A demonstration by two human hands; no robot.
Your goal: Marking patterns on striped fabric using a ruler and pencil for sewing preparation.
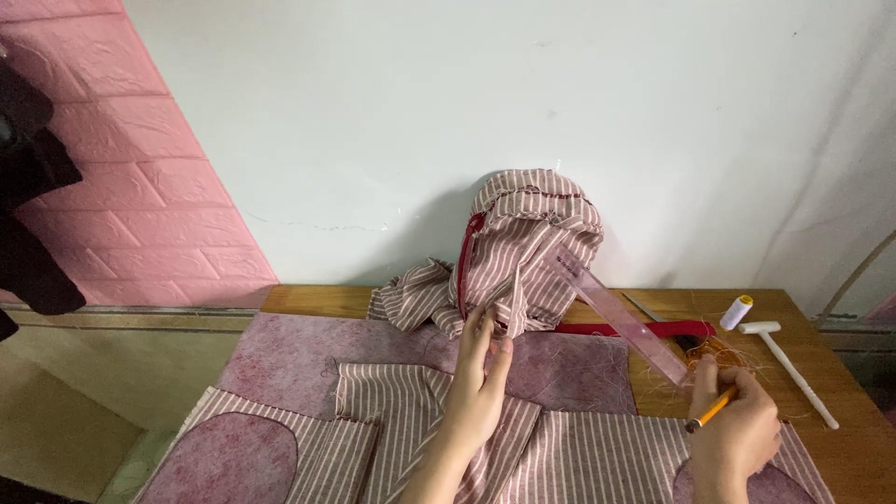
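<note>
Striped fabric (527, 252) was bunched in a tall heap against the white wall (467, 112) at the back of the bench (308, 301), and your left hand (481, 378) reached up to its lower edge, fingers pinched closed on a fold of it. Your right hand (737, 425) sat well to the right of the heap, its grip closed around a yellow pencil (712, 409) and the lower end of a clear pink ruler (621, 317), whose upper end leaned on the heap. Flat striped pieces (401, 401) lay on the pink felt mat (280, 355) beneath your wrists. A white thread spool (736, 312) and a white mallet (789, 364) lay at the right.
</note>
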